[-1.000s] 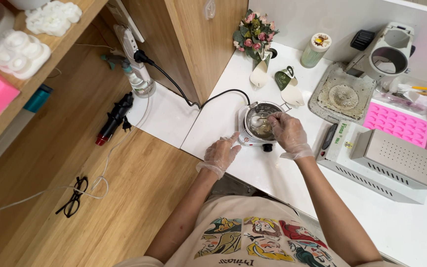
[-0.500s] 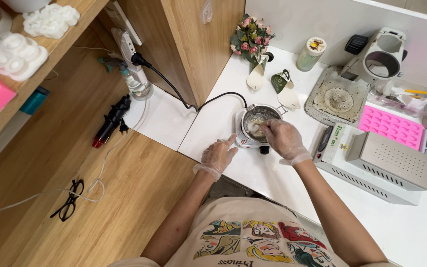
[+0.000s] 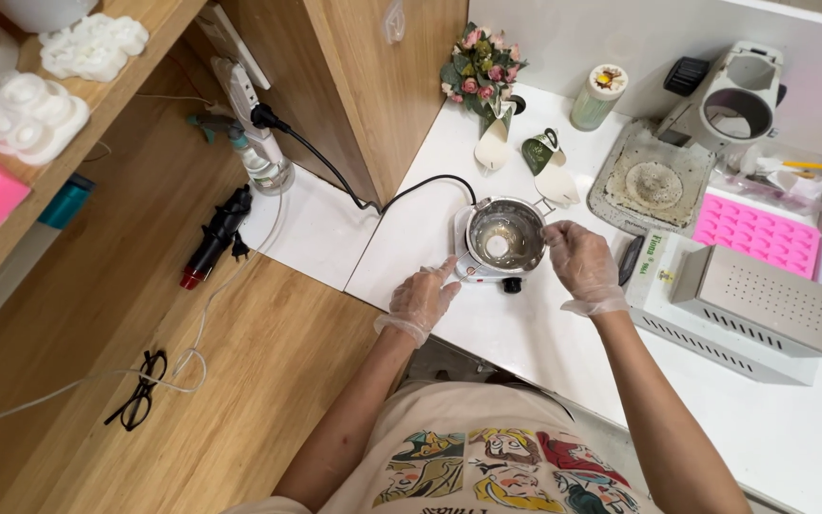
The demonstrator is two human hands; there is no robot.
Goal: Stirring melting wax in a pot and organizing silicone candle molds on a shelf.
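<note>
A white countertop (image 3: pixel 792 447) is running along a plain white wall (image 3: pixel 620 38). A light wooden cabinet panel (image 3: pixel 373 86) is standing at its end, and a wooden shelf (image 3: pixel 116 86) is jutting out above the warm wood-plank floor (image 3: pixel 221 409), all lying in soft, even light.

One metal pot (image 3: pixel 505 233), two gloved hands beside the pot, one hot plate (image 3: pixel 473 271) under it, one pink mould (image 3: pixel 758 234), two white moulds left of it, one pair of glasses (image 3: pixel 140 403)
</note>
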